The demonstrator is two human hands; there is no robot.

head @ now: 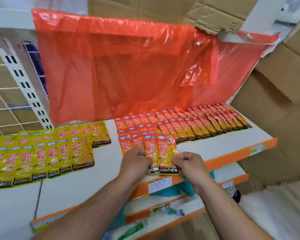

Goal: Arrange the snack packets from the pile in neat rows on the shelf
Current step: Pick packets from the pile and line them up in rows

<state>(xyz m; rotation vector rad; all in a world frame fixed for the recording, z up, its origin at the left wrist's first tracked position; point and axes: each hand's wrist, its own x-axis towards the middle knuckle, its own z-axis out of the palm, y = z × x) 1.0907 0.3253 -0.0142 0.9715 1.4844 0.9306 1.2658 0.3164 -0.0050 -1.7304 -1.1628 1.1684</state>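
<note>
Head view: nearest the person, lower white shelves with orange strips step down beneath the forearms. Above them the left hand and right hand meet over the front of the white shelf with an orange front lip. Both hands have curled fingers pinching two orange foil snack packets. The left hand holds the lower part of the left packet and the right hand the lower right edge of the front one, which overlaps its neighbour. Their long axis runs away from the person, black label foot nearest.

Just behind the left hand more orange packets fan out. Whether they lie on the shelf or sit in that hand, I cannot tell. No loose pile is in view.

The open room lies to the right, a bare white strip between the front lip and the two finished rows of overlapping orange packets. The right hand is nearer it, so the next packet probably goes rightward and parallel to those rows. The lip is the edge to watch, since a foot could overhang it.

To the left, across a bare gap, lie rows of yellow foil packets. Farther back hangs a red translucent plastic bag, with brown cardboard boxes behind.
</note>
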